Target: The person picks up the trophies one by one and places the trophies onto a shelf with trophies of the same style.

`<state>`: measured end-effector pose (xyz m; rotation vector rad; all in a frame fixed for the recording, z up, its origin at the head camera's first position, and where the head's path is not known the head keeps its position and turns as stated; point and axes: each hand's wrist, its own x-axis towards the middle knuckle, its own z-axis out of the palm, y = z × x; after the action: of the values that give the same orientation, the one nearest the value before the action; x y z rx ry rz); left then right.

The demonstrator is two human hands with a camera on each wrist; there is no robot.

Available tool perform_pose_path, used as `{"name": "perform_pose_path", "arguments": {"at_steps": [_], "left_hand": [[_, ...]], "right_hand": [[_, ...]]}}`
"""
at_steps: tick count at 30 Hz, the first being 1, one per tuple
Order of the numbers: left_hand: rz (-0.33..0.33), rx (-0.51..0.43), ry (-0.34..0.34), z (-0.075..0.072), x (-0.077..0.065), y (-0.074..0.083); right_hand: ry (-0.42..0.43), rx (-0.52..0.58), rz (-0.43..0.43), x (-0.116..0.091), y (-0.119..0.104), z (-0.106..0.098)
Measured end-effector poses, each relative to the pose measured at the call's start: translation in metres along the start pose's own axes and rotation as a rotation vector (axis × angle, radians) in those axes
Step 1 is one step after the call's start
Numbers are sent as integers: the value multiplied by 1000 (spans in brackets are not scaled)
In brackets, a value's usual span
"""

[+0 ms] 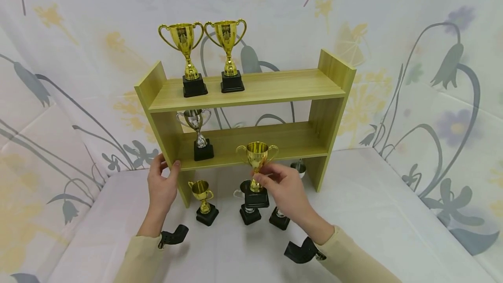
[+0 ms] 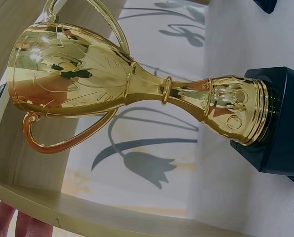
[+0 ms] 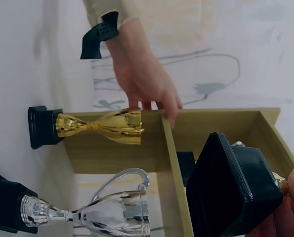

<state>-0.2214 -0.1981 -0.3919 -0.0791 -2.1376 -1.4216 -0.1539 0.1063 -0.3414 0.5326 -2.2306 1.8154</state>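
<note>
Between its thumb and fingers, my right hand (image 1: 291, 195) pinches a gold trophy cup (image 1: 257, 155) by its stem, upright in front of the middle shelf. The held cup's black base (image 3: 235, 192) looms large in the right wrist view. My left hand (image 1: 162, 189) grips the left side panel of a wooden shelf unit (image 1: 251, 94), thumb at the front edge and fingers along the outer face. Near that hand, another gold trophy (image 2: 82, 74) stands on the table. Two silver trophies stand under the shelf, partly hidden by the held cup and my right hand; one (image 3: 119, 215) shows nearer in the right wrist view.
On the top shelf, two gold trophies (image 1: 225, 38) stand side by side toward the left. A silver trophy (image 1: 195, 121) is at the left end of the middle shelf. The white table (image 1: 353, 204) extends to both sides, with a flower-patterned cloth (image 1: 412, 99) behind.
</note>
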Motion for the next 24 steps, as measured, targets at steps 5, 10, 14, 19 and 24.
{"name": "perform_pose_path", "arguments": {"at_steps": [5,10,14,19,24], "left_hand": [[-1,7,0,-1,1,-1],[-7,8,-8,-1,2,-1],[-4,4,-11,-1,2,0],[-4,-9,-3,0,1,-1],[-16,-21,-1,1,0,-2]], "right_hand": [[17,-7,-32,2,0,-3],[40,-13,-59,3,-1,-6],[55,-15,-71,4,-2,-8],[60,-15,-58,5,-4,-11],[64,-14,-46,6,-6,-15]]}}
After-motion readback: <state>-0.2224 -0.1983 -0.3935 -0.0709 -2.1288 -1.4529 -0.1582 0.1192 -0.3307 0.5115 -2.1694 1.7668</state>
